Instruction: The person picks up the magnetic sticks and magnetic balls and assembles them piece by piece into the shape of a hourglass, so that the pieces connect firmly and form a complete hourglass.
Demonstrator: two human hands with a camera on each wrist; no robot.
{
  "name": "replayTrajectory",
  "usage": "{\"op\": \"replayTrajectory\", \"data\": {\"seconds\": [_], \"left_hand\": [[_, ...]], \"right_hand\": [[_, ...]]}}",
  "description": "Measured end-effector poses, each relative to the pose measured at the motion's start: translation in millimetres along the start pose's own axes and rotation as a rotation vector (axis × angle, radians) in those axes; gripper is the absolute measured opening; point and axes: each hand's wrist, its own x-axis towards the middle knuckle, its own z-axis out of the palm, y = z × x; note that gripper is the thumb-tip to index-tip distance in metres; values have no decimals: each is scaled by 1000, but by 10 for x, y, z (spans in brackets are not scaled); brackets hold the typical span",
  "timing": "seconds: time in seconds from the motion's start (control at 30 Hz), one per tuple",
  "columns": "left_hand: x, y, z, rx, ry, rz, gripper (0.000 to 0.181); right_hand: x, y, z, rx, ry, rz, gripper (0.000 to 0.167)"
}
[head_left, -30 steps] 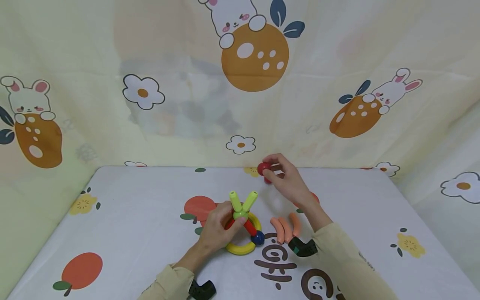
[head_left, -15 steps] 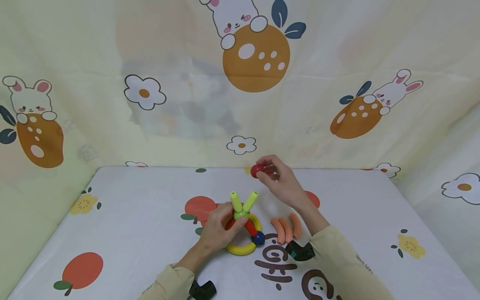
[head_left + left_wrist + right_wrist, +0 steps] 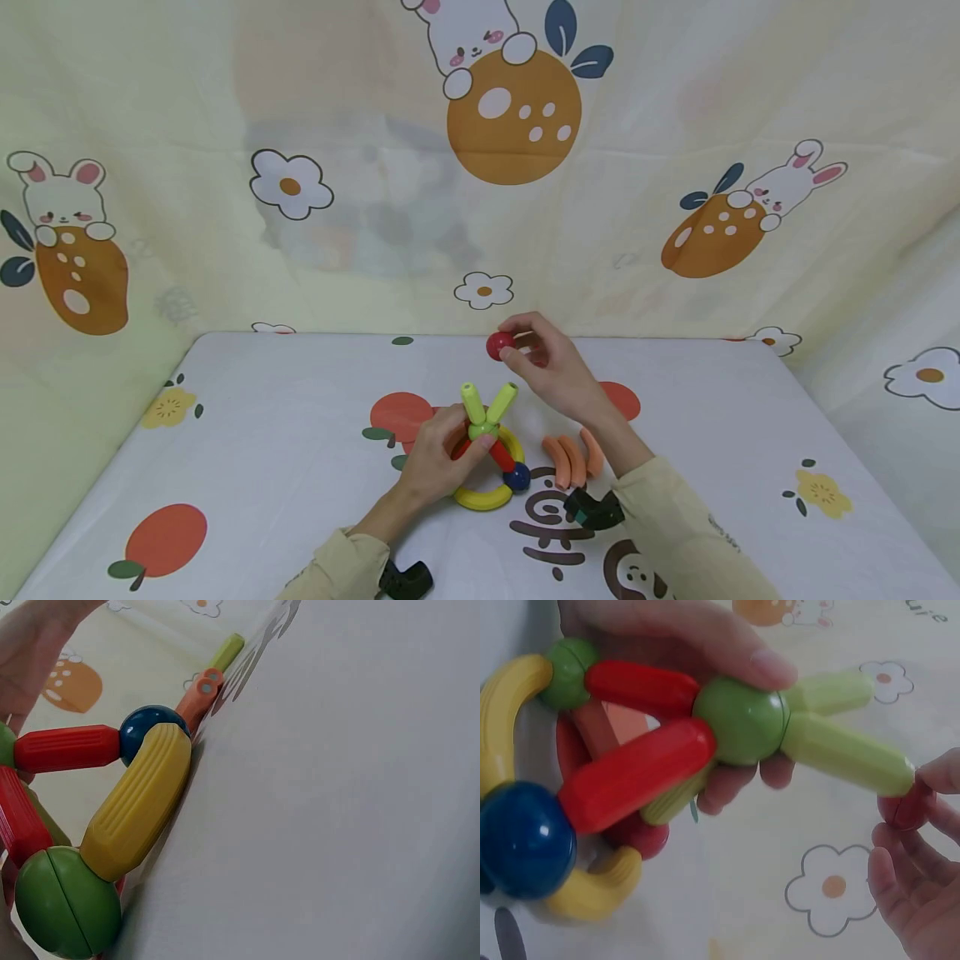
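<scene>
My left hand [image 3: 442, 454] grips a green ball [image 3: 482, 430] at the top of a standing toy frame of balls and rods. Two light green rods [image 3: 851, 754] fan out from that ball; red rods [image 3: 637, 776] run from its other side to a blue ball [image 3: 516, 477] and a green ball [image 3: 67, 902]. Curved yellow rods [image 3: 482, 498] form the base on the table. Between thumb and fingers, my right hand [image 3: 551, 367] pinches a red ball [image 3: 500, 346] just beyond the light green rod tips. In the right wrist view the ball overlaps one tip; contact is hard to tell.
Several curved orange rods [image 3: 572, 461] lie right of the frame, near my right forearm. Black wrist camera mounts [image 3: 405, 579] sit at both wrists. A patterned cloth [image 3: 375, 250] hangs behind the table's far edge.
My right hand has moved left with the red ball, to above the light green rods. The left hand and the frame stay in place.
</scene>
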Motion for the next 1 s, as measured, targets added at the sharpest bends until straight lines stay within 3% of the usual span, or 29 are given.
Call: {"op": "replayTrajectory", "data": {"seconds": [0.2,0.37,0.57,0.7,0.83,1.0], "left_hand": [[5,15,-11,-2,2,13,20],[9,0,-11,5,-2,7,16],[14,2,8,-22,10,11,14],[27,24,39,13,48,3,10],[47,55,56,50,76,-22,7],[90,113,71,8,94,-71,7]], "right_hand": [[-16,-117,59,6,-34,-42,34],[-72,-394,90,-11,-73,-80,34],[-48,-249,153,-1,-110,-152,33],[-52,-262,172,4,-130,-168,32],[-58,-279,194,-2,-161,-184,31],[-77,-283,211,-17,-180,-197,32]]}}
